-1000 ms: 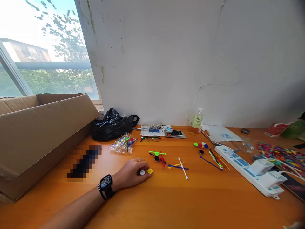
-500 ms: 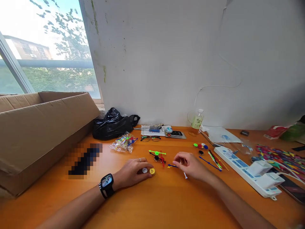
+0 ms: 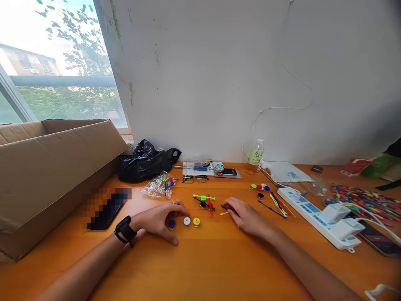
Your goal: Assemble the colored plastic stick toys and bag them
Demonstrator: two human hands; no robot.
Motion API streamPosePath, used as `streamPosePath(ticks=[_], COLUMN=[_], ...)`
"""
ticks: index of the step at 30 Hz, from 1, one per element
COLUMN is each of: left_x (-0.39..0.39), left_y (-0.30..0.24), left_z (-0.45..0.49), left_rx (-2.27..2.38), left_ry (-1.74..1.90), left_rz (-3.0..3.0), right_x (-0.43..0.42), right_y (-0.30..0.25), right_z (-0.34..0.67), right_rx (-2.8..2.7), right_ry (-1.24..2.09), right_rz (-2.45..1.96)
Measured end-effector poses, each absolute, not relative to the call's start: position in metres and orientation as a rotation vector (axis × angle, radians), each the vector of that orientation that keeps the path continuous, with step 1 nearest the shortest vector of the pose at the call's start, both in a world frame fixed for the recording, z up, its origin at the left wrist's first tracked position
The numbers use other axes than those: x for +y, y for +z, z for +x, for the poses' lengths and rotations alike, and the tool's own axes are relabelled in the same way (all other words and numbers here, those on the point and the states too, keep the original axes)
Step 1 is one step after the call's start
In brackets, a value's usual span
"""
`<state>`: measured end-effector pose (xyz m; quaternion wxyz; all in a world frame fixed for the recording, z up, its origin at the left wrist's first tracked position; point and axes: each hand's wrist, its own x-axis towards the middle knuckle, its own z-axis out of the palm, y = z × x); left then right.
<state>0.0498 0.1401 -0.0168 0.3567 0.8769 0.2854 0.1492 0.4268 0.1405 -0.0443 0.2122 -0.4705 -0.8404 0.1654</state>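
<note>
Disc [image 3: 171, 224], blue, on the table [image 3: 194, 267] within the curve of the left hand [image 3: 153, 219]; thumb and fingers spread apart, nothing visibly gripped. White disc [image 3: 187, 221] and yellow disc [image 3: 196, 222] line up to its right, nearer the left hand. Right hand [image 3: 249, 218] lies over a blue arrow [image 3: 223, 206] and a yellow arrow [image 3: 224, 213]; whether pinching them or merely resting, cannot tell. Yellow arrow's visible end points left, toward the discs; rest hidden. Green arrow [image 3: 203, 197] beyond, between the hands, long axis left to right. Wooden top; box [image 3: 62, 167] at left, power strip [image 3: 316, 217] at right, pale wall [image 3: 200, 75] behind.
</note>
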Motion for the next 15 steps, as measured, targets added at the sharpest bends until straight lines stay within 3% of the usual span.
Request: streamPosePath(ticks=[15], left_x=[0.134], left_y=[-0.035], left_z=[0.067], left_rx=[0.990], left_ry=[0.479], left_rz=[2.212], right_x=[0.146], right_y=[-0.048], right_z=[0.425], right_rx=[-2.259], right_ry=[0.456], right_rz=[-1.289])
